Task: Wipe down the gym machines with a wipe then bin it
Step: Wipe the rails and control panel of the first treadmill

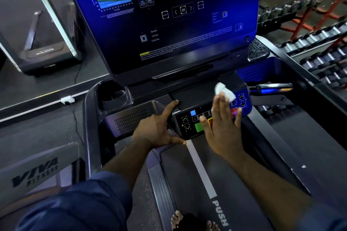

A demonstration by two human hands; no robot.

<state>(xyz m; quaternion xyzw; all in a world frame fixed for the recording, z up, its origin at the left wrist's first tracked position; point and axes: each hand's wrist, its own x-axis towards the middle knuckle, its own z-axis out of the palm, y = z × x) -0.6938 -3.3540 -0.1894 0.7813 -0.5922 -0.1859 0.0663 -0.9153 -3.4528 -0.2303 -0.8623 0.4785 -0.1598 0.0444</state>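
Observation:
I stand on a treadmill facing its dark console point(169, 24), which is lit blue. Below it sits a button panel point(189, 124) with green, red and blue keys. My right hand point(223, 127) lies flat on this panel with straight fingers, pressing a crumpled white wipe point(223, 90) under its fingertips at the panel's upper right. My left hand point(159, 127) braces the panel's left edge, its index finger stretched up along the corner and its thumb along the lower edge.
A cup holder point(112, 95) and a vented tray point(131, 120) sit left of the panel. The treadmill belt point(244, 184) runs under my arms. Dumbbell racks point(319, 48) fill the right side. Another treadmill point(43, 47) stands at the left rear. My bare toes point(193, 221) show below.

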